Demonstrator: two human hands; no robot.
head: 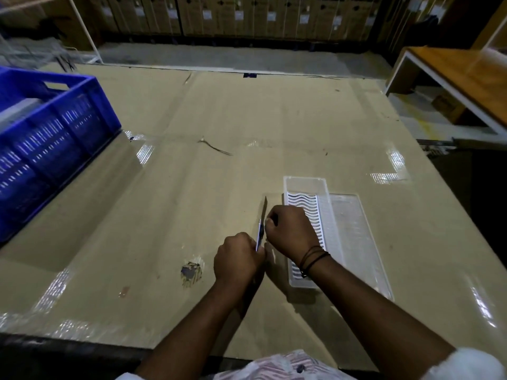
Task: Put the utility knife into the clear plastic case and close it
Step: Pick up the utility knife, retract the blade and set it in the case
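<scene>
The utility knife [262, 223] stands upright between my hands, its long blade extended and pointing away from me. My left hand [238, 257] grips the knife's lower handle. My right hand [290, 229] is closed at the upper part of the handle, fingers pinching near the slider. The clear plastic case [354, 229] lies open just right of my hands, its lid spread flat to the right. Inside its base lies a white insert with wavy slots [304, 204], partly hidden by my right wrist.
A blue slotted crate [46, 144] stands at the table's left side. The table [192, 187] is covered in taped cardboard with a torn hole [191, 272] near my left hand. A wooden bench [461, 78] stands at the far right. Stacked cartons line the back wall.
</scene>
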